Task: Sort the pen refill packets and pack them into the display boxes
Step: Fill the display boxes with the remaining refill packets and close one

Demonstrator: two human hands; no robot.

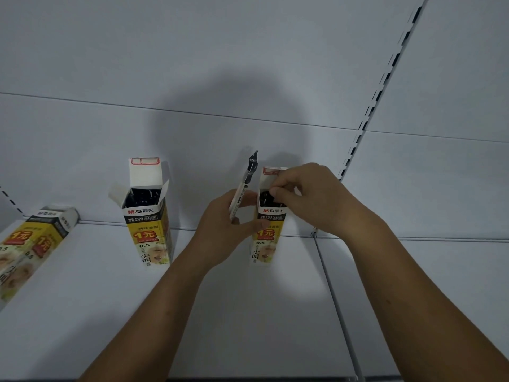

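Observation:
Two yellow and white display boxes stand upright on a white shelf [248,312]. The left box [147,216] has its top flaps open and dark refills inside. My left hand [223,230] holds a pen refill packet [243,188] upright, its black end pointing up, and its fingers also touch the front of the right box [265,241]. My right hand [308,197] is over the right box's open top, fingers curled and pinching at the refills or the flap there; which one is hidden by the fingers.
A third display box [30,246] lies on its side at the shelf's left edge. A white back panel [248,64] rises behind the shelf, with a slotted upright rail [377,95] at the right. A seam divides the shelf at the right.

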